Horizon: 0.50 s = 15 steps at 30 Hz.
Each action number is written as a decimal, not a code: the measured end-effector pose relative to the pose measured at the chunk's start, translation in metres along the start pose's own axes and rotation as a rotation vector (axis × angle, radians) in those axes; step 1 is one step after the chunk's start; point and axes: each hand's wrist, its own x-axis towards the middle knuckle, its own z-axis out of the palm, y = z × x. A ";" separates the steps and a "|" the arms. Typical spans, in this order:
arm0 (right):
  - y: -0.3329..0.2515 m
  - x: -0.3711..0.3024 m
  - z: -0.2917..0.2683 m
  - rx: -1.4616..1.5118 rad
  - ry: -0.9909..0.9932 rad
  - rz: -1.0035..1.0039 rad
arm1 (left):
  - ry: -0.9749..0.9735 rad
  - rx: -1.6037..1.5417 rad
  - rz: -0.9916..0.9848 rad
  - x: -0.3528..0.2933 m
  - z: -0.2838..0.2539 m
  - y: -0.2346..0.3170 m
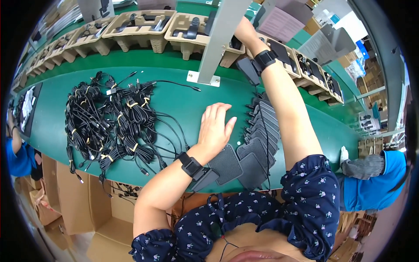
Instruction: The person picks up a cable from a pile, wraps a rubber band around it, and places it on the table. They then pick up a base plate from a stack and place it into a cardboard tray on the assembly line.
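Black mesh-textured panels overlap on the green table. Beyond, the left hand, fingers loosely extended, thumb spread, holds nothing, right of tied cable bundles. By far pulp trays, a post hides the right hand's fingers; I cannot tell their grip.

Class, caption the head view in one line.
Right hand by moulded trays, left hand open over green bench beside black cables.
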 end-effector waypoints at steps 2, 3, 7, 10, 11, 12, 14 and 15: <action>-0.024 -0.029 0.010 -0.361 0.000 -0.025 | 0.015 0.025 -0.027 -0.005 -0.005 -0.008; -0.027 -0.037 0.004 -0.379 0.066 -0.105 | 0.013 0.025 -0.022 -0.005 -0.004 -0.007; -0.109 -0.088 -0.038 0.014 0.260 -0.047 | 0.047 0.003 -0.102 -0.005 -0.010 -0.006; -0.127 -0.132 -0.058 0.454 0.400 -0.255 | 0.071 -0.019 -0.106 0.004 0.000 -0.003; -0.144 -0.146 -0.065 0.511 0.331 -0.342 | 0.054 -0.026 -0.110 0.004 0.001 -0.005; -0.166 -0.156 -0.068 0.489 0.330 -0.439 | 0.082 -0.022 -0.093 -0.001 0.000 -0.009; -0.207 -0.164 -0.082 0.441 0.090 -0.490 | -0.026 0.008 -0.166 -0.001 0.000 -0.009; -0.222 -0.159 -0.078 0.401 -0.009 -0.544 | -0.143 0.029 -0.214 0.005 0.004 -0.009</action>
